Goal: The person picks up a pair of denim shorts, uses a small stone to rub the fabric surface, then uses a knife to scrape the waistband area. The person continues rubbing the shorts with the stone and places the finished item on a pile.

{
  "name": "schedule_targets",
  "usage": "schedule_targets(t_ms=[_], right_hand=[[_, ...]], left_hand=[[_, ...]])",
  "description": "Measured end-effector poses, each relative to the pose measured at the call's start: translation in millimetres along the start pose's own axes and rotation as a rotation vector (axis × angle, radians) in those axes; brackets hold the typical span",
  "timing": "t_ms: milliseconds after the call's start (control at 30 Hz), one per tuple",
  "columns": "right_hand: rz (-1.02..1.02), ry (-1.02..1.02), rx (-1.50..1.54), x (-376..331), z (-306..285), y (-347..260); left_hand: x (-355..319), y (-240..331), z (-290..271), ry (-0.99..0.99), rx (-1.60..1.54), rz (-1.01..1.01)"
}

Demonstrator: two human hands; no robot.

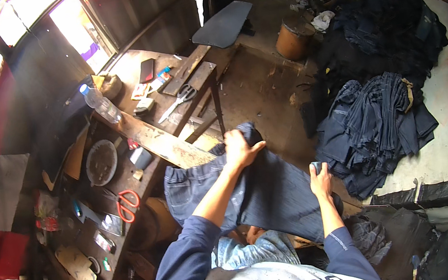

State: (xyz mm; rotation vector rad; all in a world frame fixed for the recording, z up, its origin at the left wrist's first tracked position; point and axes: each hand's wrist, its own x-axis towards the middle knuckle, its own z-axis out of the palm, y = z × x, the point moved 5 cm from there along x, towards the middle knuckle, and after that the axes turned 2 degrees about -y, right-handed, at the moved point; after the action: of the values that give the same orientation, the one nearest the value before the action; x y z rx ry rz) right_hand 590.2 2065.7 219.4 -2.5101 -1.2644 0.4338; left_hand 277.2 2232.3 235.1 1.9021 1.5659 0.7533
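Dark blue denim trousers (278, 190) lie spread across my lap, their elastic-looking waist at the left by the end of a wooden plank (173, 146). My left hand (242, 152) grips a bunched part of the trousers at their far side, thumb stretched to the right. Over the right part of the cloth, my right hand (321, 182) is closed around a small grey-blue piece (317, 167); only its top shows between thumb and fingers, so its kind is unclear.
Left, a worn wooden bench holds black-handled scissors (179, 100), a plastic bottle (101, 103), red-handled scissors (128, 206) and a round dish (102, 163). Folded dark garments (375, 126) and a larger dark heap (387, 28) lie right. A brown drum-shaped container (291, 42) stands beyond.
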Motion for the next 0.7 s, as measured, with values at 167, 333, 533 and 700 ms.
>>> schedule_targets(t_ms=[167, 333, 533, 700], right_hand=[[-0.016, 0.069, 0.035, -3.4, -7.6, 4.3], [-0.045, 0.045, 0.038, -2.9, -8.4, 7.7], [-0.054, -0.036, 0.064, 0.1, -3.8, 9.1], [-0.102, 0.021, 0.055, 0.3, -4.7, 10.0]], left_hand=[[3.6, -4.2, 5.2, -0.158, 0.168, -0.342], [-10.7, 25.1, -13.7, 0.022, -0.107, -0.014], [4.7, 11.0, -8.6, -0.131, -0.179, -0.169], [10.8, 0.2, 1.0, -0.306, -0.996, -0.399]])
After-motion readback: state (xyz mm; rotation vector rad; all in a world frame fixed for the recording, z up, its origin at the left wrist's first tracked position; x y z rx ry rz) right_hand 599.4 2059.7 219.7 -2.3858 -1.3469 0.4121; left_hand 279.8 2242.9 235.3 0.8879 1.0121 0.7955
